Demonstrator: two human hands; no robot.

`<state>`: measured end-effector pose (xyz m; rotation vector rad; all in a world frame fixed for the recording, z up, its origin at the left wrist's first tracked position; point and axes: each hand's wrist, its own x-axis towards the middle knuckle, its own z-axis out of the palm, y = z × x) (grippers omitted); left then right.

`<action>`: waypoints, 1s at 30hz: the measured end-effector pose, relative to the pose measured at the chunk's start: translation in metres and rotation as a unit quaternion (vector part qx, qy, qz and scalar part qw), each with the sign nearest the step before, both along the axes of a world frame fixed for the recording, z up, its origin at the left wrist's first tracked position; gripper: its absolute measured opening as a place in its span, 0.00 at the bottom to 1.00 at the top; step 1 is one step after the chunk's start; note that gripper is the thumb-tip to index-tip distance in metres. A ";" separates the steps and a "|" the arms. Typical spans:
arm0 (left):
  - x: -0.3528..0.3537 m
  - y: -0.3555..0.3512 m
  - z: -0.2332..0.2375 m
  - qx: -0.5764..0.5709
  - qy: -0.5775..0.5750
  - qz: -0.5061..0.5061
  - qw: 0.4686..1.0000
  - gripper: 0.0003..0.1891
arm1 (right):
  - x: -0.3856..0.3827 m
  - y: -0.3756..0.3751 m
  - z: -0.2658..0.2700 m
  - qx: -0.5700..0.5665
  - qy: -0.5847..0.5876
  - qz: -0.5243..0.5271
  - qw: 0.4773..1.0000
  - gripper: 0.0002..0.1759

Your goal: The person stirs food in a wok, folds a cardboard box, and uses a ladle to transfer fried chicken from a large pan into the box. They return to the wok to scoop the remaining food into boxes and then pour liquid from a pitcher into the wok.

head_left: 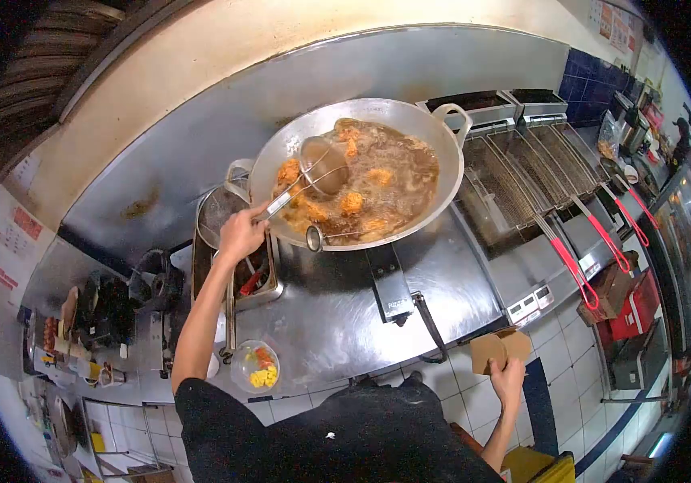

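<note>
My left hand [242,233] is closed around the handle of a wire skimmer [325,167]. The skimmer's bowl is over the bubbling oil in a large two-handled wok [448,189], among pieces of golden fried food [352,202]. A dial thermometer [314,237] rests at the near rim with its stem over the oil. Low on the right, apart from the wok, my right hand [508,381] grips a brown cardboard food box [500,349], which seems to stand open. What the box holds, if anything, I cannot make out.
Right of the wok are fryer baskets [522,169] with red handles. A second strainer [220,211] lies over a metal tray [269,291] at the left. Near the counter's front edge sits a clear bowl [258,369] of yellow and red pieces. A red box [639,304] is lower right.
</note>
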<state>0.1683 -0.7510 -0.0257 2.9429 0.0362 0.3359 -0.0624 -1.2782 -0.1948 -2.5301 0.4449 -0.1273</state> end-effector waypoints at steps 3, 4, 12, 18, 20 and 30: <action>-0.027 0.021 0.011 -0.076 0.028 0.012 0.997 0.22 | 0.000 0.005 0.000 -0.024 0.061 -0.018 0.998 0.16; -0.037 0.029 0.013 -0.076 0.025 0.006 0.997 0.23 | 0.000 0.006 -0.001 -0.018 0.051 -0.015 0.998 0.16; -0.088 -0.011 0.083 -0.048 0.037 -0.014 0.998 0.23 | 0.013 0.015 0.001 -0.020 0.038 0.005 0.999 0.16; -0.053 -0.069 0.088 0.108 -0.026 -0.181 0.977 0.22 | 0.014 0.018 0.003 -0.017 -0.025 0.032 0.999 0.19; -0.036 -0.096 0.082 0.219 0.021 -0.236 0.947 0.23 | 0.011 0.016 0.004 0.000 0.015 0.030 0.999 0.17; 0.070 -0.158 -0.036 0.462 -0.149 -0.297 0.823 0.18 | -0.006 0.011 0.000 0.026 0.015 -0.010 0.999 0.18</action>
